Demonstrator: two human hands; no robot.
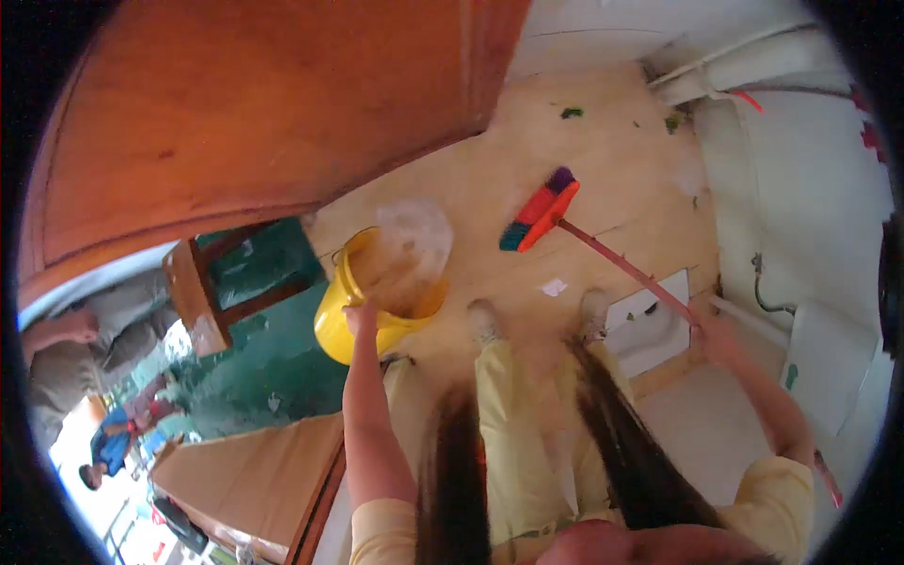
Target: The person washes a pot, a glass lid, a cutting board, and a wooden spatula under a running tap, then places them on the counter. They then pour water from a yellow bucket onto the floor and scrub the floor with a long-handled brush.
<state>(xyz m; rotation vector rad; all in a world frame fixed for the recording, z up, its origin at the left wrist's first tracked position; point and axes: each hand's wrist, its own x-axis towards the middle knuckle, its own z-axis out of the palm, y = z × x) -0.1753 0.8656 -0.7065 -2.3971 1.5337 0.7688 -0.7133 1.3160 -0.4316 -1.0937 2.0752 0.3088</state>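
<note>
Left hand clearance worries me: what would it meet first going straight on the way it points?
The left hand is at the bucket, so that comes first; past it, the wooden panel seems next in line, though depth is unclear.

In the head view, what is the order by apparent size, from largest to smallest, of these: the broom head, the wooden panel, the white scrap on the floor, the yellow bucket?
1. Wooden panel
2. Yellow bucket
3. Broom head
4. White scrap

A pale patch (421, 233) by the yellow bucket (334, 330) seems too blurred to identify; the left fingers (357, 318) look indistinct.
</note>
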